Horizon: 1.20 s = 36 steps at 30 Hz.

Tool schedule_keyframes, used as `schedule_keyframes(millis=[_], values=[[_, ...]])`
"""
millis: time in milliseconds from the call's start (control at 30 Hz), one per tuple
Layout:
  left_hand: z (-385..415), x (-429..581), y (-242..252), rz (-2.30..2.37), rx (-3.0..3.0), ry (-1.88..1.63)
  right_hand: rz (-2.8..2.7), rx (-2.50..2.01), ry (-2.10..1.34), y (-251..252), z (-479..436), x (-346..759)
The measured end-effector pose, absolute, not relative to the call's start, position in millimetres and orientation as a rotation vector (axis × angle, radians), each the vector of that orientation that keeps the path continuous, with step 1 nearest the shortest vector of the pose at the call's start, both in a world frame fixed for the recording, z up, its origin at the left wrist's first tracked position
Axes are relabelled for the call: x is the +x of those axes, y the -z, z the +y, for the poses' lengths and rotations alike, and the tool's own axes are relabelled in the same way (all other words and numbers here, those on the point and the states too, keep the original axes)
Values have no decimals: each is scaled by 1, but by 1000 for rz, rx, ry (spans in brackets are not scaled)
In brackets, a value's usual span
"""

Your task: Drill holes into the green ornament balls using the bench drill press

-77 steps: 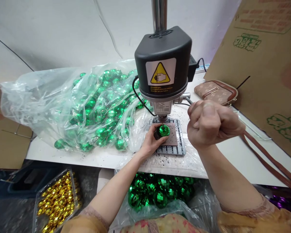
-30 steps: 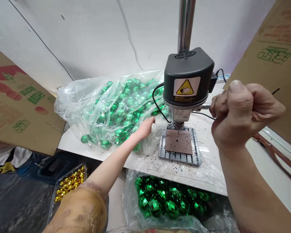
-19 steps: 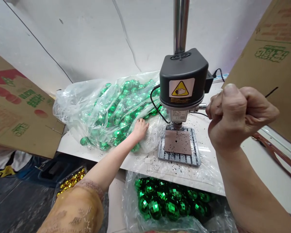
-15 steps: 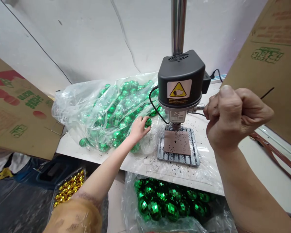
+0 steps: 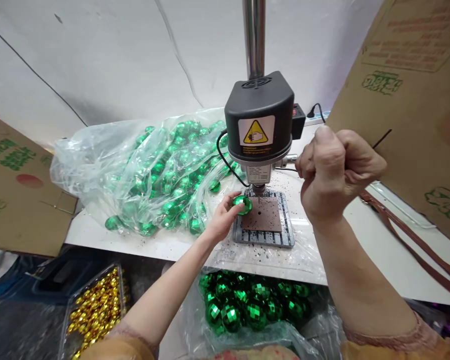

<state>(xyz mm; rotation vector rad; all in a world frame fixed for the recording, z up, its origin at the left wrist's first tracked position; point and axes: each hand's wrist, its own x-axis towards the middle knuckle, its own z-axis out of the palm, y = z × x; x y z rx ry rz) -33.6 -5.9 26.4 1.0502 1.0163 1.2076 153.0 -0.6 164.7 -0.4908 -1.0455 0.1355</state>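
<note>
My left hand pinches a shiny green faceted ball between thumb and fingers. It is at the left edge of the small drill press, just beside the drill bit. Below the bit, a brown board with a dark hole lies on the grooved metal base. My right hand is closed in a fist at the machine's right side, around the feed handle; most of that handle is hidden by the fingers. Left of the press, a clear plastic bag holds several more green balls.
Another plastic bag of green balls sits below the table's front edge. Gold balls fill a clear tub at lower left. Cardboard boxes stand at left and right. A brown strap lies on the right. Dark shavings litter the tabletop.
My left hand has moved right from the bag to the drill press base, bringing a green ball with it. My right hand stays closed by the machine. The whole view has shifted slightly.
</note>
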Motion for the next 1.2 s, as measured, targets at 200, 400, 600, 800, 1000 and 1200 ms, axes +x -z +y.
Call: schedule_keyframes(millis=[200, 400, 600, 800, 1000, 1200], values=[[1, -21, -2, 1113, 1218, -1362, -1089, -540, -92, -162, 0, 153], [5, -15, 6, 1101, 1314, -1368, -1129, -652, -25, -159, -1, 153], [10, -13, 6, 1001, 1412, -1302, -1103, -600, -72, -158, 0, 152], [14, -13, 14, 919, 1448, -1276, -1082, -521, -126, -161, -2, 151], [14, -11, 17, 887, 1444, -1279, -1060, -469, -164, -162, -2, 151], [14, -11, 19, 909, 1425, -1280, -1060, -495, -136, -162, -1, 151]])
